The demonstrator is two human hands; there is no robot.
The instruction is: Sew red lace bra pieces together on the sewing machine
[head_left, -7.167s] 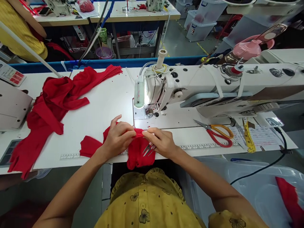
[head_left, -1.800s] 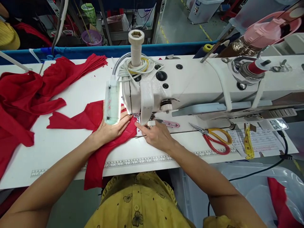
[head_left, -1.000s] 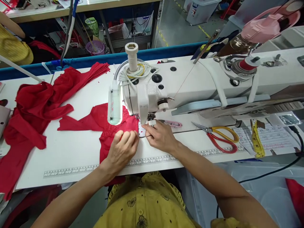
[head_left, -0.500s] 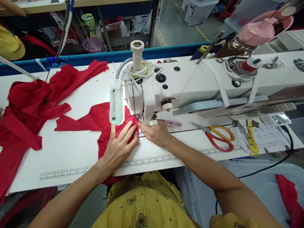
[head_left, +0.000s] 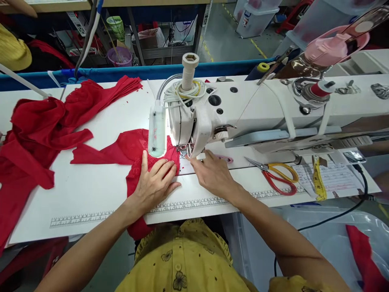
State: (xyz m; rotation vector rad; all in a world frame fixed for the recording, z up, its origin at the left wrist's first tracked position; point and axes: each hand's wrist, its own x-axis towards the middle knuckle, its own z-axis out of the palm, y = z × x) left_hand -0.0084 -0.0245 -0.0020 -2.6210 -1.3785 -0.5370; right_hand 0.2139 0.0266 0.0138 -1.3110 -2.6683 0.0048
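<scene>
My left hand lies flat with fingers spread on a piece of red lace-trimmed fabric, left of the presser foot. The fabric's right edge ends just by the foot, and part of the cloth hangs over the table's front edge. Just right of the sewing machine's needle area is my right hand, its fingers curled and thumb and forefinger close together near the needle plate. Whatever they pinch, if anything, is too small to make out. Pink thread snips lie partly hidden behind that hand.
A heap of red fabric covers the table's left side. Scissors, a yellow tape measure and a written sheet lie to the right. A lamp hangs over the fabric. A pink-lidded bottle stands behind the machine.
My right hand has moved off the fabric edge, slightly right of the presser foot. My left hand stays on the fabric, its thumb now stretched further out. The view has shifted a little.
</scene>
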